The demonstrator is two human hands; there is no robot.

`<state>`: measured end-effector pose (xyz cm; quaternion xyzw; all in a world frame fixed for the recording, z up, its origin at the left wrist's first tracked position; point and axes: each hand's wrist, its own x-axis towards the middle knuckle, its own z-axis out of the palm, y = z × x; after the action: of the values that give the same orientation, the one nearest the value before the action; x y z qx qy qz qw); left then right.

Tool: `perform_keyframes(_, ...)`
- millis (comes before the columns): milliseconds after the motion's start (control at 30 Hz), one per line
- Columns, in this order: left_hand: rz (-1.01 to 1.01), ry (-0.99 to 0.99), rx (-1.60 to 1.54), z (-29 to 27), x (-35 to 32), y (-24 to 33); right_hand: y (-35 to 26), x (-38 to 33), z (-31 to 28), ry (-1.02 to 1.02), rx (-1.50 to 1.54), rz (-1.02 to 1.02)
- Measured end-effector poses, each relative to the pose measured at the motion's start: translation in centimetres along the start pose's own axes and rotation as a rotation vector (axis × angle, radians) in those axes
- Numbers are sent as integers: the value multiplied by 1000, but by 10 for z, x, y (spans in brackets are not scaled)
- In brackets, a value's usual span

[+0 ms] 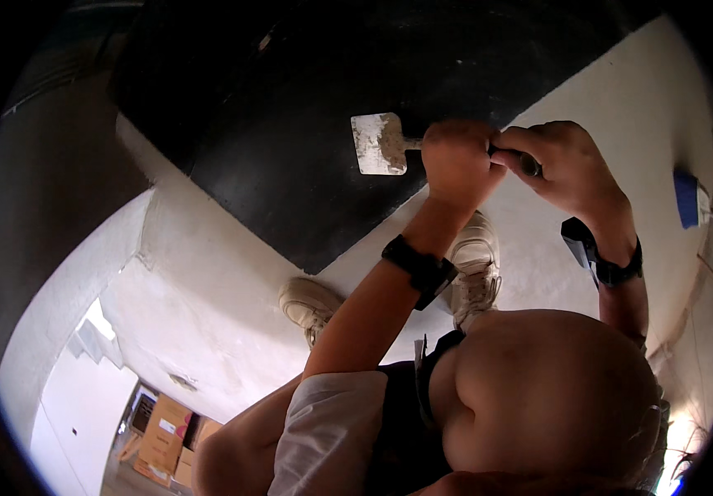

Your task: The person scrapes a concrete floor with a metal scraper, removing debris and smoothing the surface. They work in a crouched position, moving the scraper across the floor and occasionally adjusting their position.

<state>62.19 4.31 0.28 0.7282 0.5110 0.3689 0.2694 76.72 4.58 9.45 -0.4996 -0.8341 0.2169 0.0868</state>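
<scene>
Cardboard boxes (163, 438) at lower left, pale shoes (474, 255) below, both hands (459, 161) (566, 165) tight around a scraper handle (530, 164).

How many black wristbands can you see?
2: a left wristband behind the left hand and a right wristband behind the right hand, both hands gripping the scraper.

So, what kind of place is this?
Perhaps an indoor work area or a room being fixed up. You can see a scraper with pale smears, a plain pale floor and cardboard boxes.
</scene>
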Motion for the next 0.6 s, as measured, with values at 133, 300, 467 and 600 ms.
perform_keyframes(133,34,-31,8,12,-1,11,1,-14,-10,-24,-19,92)
perform_keyframes(300,50,-13,-71,7,1,13,-6,-5,-21,-50,4,86)
perform_keyframes(467,4,38,-16,-18,4,-7,-10,21,-7,-97,-36,-11)
perform_keyframes(600,-61,98,54,-42,0,-31,-28,49,13,-66,16,-89)
